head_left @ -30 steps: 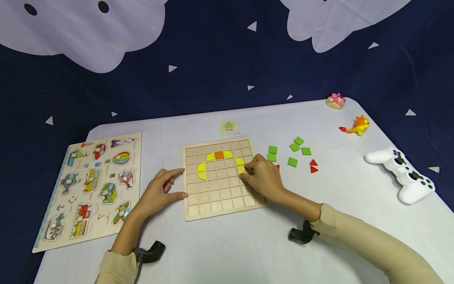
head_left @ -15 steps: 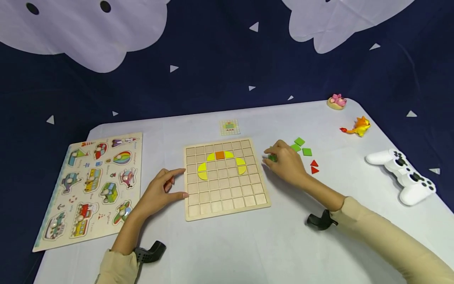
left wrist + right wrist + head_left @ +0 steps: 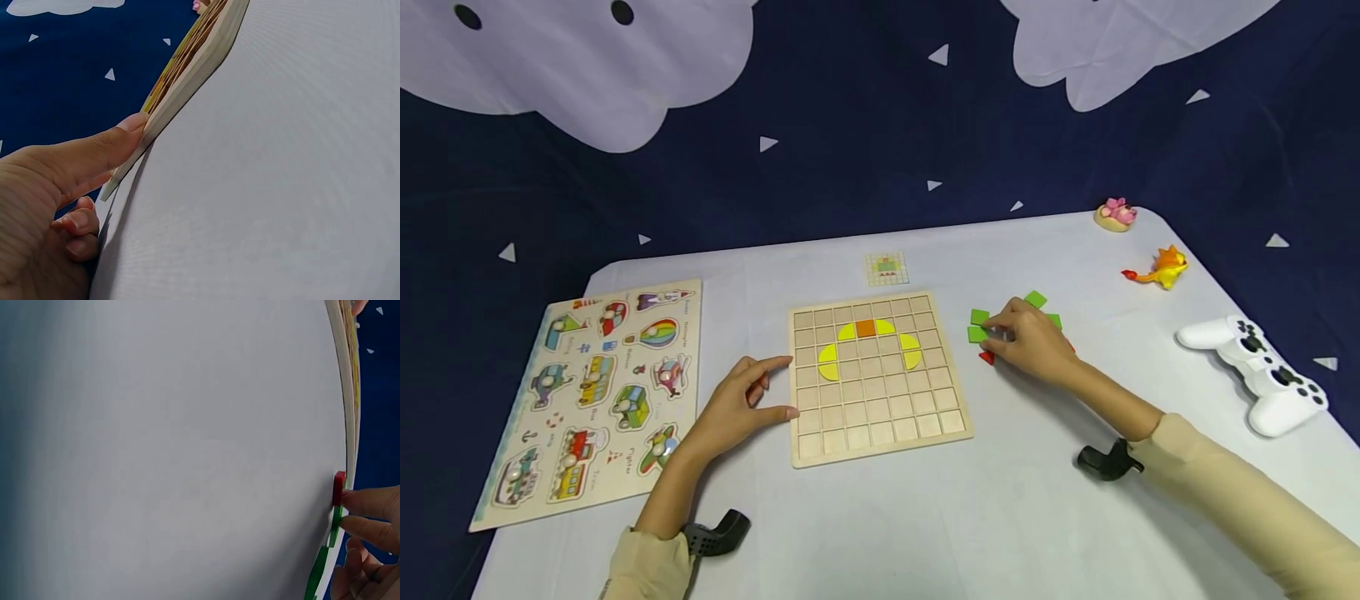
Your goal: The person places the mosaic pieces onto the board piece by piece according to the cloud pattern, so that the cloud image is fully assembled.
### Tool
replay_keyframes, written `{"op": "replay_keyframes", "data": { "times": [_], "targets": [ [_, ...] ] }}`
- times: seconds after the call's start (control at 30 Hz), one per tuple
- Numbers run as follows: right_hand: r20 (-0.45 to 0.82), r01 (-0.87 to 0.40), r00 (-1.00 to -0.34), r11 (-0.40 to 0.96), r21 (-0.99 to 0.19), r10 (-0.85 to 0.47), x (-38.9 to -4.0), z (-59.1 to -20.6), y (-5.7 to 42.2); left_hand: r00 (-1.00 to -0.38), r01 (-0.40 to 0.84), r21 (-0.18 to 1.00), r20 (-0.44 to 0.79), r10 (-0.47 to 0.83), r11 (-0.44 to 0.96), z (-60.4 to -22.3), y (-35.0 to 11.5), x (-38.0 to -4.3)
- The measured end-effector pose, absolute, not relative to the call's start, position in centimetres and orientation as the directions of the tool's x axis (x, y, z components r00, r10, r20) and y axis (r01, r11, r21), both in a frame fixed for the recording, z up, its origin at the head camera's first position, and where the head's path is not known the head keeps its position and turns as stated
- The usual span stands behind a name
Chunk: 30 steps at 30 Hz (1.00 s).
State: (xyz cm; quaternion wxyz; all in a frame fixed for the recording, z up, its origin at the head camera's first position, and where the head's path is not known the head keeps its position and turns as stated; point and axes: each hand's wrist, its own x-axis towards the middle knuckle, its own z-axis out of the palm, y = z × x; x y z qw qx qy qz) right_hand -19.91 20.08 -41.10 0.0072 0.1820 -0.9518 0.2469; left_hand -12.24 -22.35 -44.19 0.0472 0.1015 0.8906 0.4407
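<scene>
A square wooden grid board [image 3: 883, 408] lies mid-table, with several yellow pieces [image 3: 828, 362] and one orange square [image 3: 866, 328] in its cells. My left hand [image 3: 739, 410] touches the board's left edge with thumb and index fingertip; in the left wrist view the thumb [image 3: 94, 156] presses that edge. Right of the board, my right hand [image 3: 1033, 343] hovers low over loose tiles, thumb and index finger apart. Two green square tiles [image 3: 977, 334] and a red triangle [image 3: 987, 357] lie at its fingertips. Other tiles are partly hidden beneath the hand.
A small printed pattern card [image 3: 886, 268] lies behind the board. A picture puzzle board [image 3: 591, 400] with vehicles is at left. A white game controller [image 3: 1251, 373], an orange-yellow figurine [image 3: 1165, 268] and a pink figurine [image 3: 1116, 214] stand at right.
My right hand has left the yellow piece at the board's right side and moved right to the loose tiles, then slightly further right. My left hand stays at the board edge.
</scene>
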Motion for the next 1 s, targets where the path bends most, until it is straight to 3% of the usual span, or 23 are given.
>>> {"op": "replay_keyframes", "data": {
  "times": [0.4, 1.0],
  "targets": [
    [0.162, -0.576, -0.812, 0.729, -0.369, -0.560, -21.7, -41.2, 21.2, -0.976, 0.129, 0.800, -0.002, 0.218, 0.586, -44.1, -22.4, -12.3],
    [0.225, -0.645, -0.757, 0.644, -0.411, -0.614, -22.1, -41.0, 19.5, -0.976, 0.126, 0.793, -0.009, 0.218, 0.596, -44.3, -22.4, -12.3]
  ]
}}
